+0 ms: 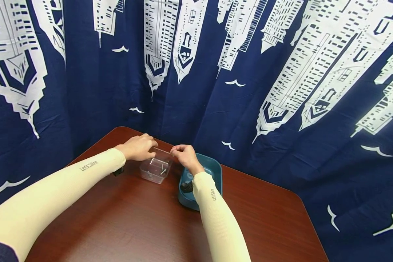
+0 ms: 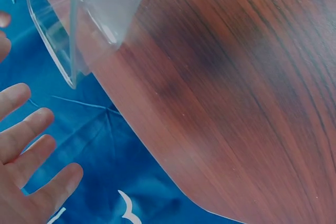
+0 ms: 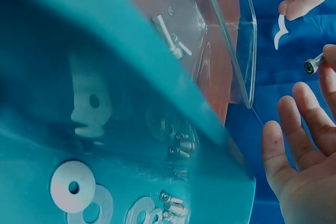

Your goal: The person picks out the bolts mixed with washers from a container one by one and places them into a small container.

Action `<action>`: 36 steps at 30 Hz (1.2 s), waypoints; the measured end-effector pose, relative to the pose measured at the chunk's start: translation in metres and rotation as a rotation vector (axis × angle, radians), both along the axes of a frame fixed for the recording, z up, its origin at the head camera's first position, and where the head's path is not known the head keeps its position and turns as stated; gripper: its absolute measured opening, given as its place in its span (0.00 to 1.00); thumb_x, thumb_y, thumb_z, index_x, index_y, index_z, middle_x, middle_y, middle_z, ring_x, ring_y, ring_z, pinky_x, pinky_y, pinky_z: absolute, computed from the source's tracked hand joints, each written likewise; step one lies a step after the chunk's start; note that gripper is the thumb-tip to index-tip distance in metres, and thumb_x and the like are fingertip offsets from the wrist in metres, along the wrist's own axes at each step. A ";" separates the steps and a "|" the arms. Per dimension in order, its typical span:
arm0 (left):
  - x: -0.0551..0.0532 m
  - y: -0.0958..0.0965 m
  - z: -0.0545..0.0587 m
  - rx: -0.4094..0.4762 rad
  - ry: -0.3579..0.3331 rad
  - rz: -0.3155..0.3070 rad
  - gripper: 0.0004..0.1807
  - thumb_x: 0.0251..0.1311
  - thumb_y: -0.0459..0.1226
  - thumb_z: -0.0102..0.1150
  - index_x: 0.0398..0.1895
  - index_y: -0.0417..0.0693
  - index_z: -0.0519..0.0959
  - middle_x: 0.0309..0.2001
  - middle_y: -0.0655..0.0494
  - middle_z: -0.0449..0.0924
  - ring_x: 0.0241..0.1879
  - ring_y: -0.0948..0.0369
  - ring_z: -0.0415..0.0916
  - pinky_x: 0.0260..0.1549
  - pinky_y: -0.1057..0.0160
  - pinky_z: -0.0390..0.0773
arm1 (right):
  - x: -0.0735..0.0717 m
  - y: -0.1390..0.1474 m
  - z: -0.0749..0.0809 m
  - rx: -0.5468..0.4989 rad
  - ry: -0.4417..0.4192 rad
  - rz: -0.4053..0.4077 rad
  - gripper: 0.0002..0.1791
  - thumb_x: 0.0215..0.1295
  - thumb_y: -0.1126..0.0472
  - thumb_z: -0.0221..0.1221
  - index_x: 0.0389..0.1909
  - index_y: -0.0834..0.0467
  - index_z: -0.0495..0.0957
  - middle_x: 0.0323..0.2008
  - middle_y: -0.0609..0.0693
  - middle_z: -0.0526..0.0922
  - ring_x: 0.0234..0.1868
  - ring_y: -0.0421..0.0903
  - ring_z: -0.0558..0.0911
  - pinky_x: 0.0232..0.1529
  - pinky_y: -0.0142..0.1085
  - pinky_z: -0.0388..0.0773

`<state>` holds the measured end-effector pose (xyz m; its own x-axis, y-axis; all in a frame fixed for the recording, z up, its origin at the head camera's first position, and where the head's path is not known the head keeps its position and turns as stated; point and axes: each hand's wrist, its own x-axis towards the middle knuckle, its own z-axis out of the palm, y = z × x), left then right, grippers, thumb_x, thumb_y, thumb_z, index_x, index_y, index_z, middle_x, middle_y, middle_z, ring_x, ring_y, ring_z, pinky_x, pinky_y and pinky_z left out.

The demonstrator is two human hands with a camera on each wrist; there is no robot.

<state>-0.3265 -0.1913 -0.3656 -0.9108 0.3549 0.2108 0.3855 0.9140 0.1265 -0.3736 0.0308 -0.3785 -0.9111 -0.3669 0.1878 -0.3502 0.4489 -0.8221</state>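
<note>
My right hand (image 1: 186, 156) is raised over the far left part of a teal bin. Its fingertips pinch a socket-head screw (image 3: 313, 64), while the other fingers spread loosely in the right wrist view. To the left is a clear plastic box (image 1: 149, 177) with a metal screw (image 3: 164, 31) and smaller bits inside. My left hand (image 1: 139, 147) hovers at the far left edge of this box. In the left wrist view its fingers (image 2: 26, 129) are spread and relaxed, and nothing is held between those that show.
The teal bin (image 1: 217, 171) holds washers (image 3: 72, 186), several short screws (image 3: 175, 208) and a black object (image 1: 186, 187) at its near left side. All stand on a brown wooden table (image 1: 134, 218). A dark blue curtain (image 1: 196, 109) with white buildings hangs right behind the table.
</note>
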 end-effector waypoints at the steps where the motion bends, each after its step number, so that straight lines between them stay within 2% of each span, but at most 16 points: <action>1: 0.000 -0.001 0.000 0.003 0.000 0.003 0.24 0.61 0.47 0.59 0.57 0.44 0.82 0.55 0.45 0.80 0.57 0.48 0.72 0.55 0.45 0.75 | 0.000 -0.001 0.000 0.001 0.000 0.001 0.07 0.60 0.63 0.64 0.33 0.62 0.87 0.41 0.51 0.88 0.37 0.39 0.77 0.36 0.29 0.71; 9: 0.003 -0.009 -0.004 0.016 -0.010 0.019 0.24 0.61 0.46 0.60 0.57 0.42 0.81 0.56 0.43 0.80 0.59 0.47 0.71 0.57 0.43 0.74 | 0.001 -0.008 0.000 0.033 -0.005 0.021 0.10 0.62 0.62 0.63 0.37 0.64 0.87 0.43 0.52 0.87 0.42 0.42 0.78 0.38 0.29 0.73; 17: 0.004 -0.017 -0.014 0.026 -0.041 0.042 0.26 0.61 0.46 0.61 0.59 0.41 0.80 0.57 0.43 0.80 0.59 0.47 0.71 0.58 0.43 0.74 | 0.001 -0.013 0.000 0.056 -0.017 0.029 0.12 0.63 0.62 0.63 0.39 0.67 0.87 0.41 0.53 0.87 0.37 0.42 0.76 0.33 0.29 0.72; 21: 0.004 -0.018 -0.019 0.024 -0.053 0.046 0.26 0.61 0.46 0.60 0.59 0.42 0.80 0.57 0.42 0.80 0.59 0.47 0.71 0.57 0.43 0.74 | 0.002 -0.015 -0.001 0.057 -0.038 0.020 0.10 0.63 0.61 0.63 0.38 0.64 0.87 0.40 0.52 0.86 0.36 0.42 0.77 0.32 0.29 0.73; 25: 0.005 -0.018 -0.019 0.019 -0.054 0.038 0.26 0.62 0.46 0.60 0.59 0.42 0.80 0.57 0.43 0.80 0.58 0.47 0.72 0.57 0.44 0.75 | 0.001 -0.018 0.002 0.058 -0.040 0.013 0.08 0.63 0.61 0.63 0.35 0.61 0.88 0.40 0.51 0.86 0.36 0.42 0.77 0.32 0.29 0.73; 31: 0.007 -0.018 -0.022 0.023 -0.053 0.044 0.25 0.63 0.45 0.60 0.60 0.42 0.80 0.56 0.43 0.80 0.57 0.48 0.72 0.57 0.44 0.75 | 0.002 -0.019 0.003 0.069 -0.036 0.013 0.10 0.62 0.60 0.64 0.36 0.64 0.87 0.41 0.50 0.86 0.39 0.42 0.78 0.34 0.29 0.74; 36: 0.008 -0.017 -0.028 0.020 -0.051 0.038 0.26 0.63 0.46 0.60 0.61 0.42 0.79 0.56 0.43 0.80 0.57 0.48 0.72 0.57 0.45 0.75 | 0.003 -0.016 0.002 0.106 -0.059 0.017 0.09 0.61 0.61 0.63 0.35 0.64 0.87 0.36 0.49 0.85 0.36 0.42 0.77 0.32 0.30 0.73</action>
<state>-0.3184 -0.2086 -0.3937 -0.9332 0.3163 0.1707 0.3433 0.9249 0.1634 -0.3704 0.0145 -0.3764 -0.9127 -0.3978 0.0935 -0.3115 0.5289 -0.7894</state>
